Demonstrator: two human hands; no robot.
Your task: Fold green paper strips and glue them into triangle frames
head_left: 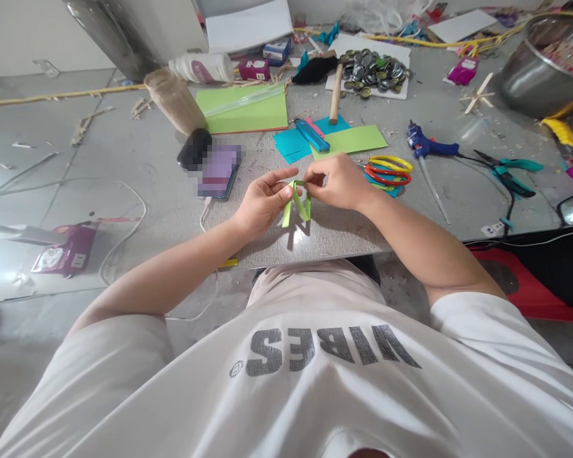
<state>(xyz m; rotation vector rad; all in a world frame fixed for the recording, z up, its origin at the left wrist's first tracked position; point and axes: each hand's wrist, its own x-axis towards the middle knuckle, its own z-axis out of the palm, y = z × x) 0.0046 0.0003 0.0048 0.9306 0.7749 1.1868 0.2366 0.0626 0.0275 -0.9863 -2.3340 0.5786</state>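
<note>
1. l hand (267,198) gripping folded green paper strip (298,201) w/ thumb & fingers; r hand (340,181) pinching its other side; strip btwn both hands, nr table (346,243) front edge
2. scissors (386,170) just beside r wrist; phone (223,172) nr l hand
3. beyond: blue cutter (312,135) on blue paper (287,147); glue gun (432,146) to r; metal caps (373,71) further back

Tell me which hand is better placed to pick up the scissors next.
Probably the right hand: the scissors lie beside its wrist, while the left hand is farther away. Both hold the green paper, though.
</note>
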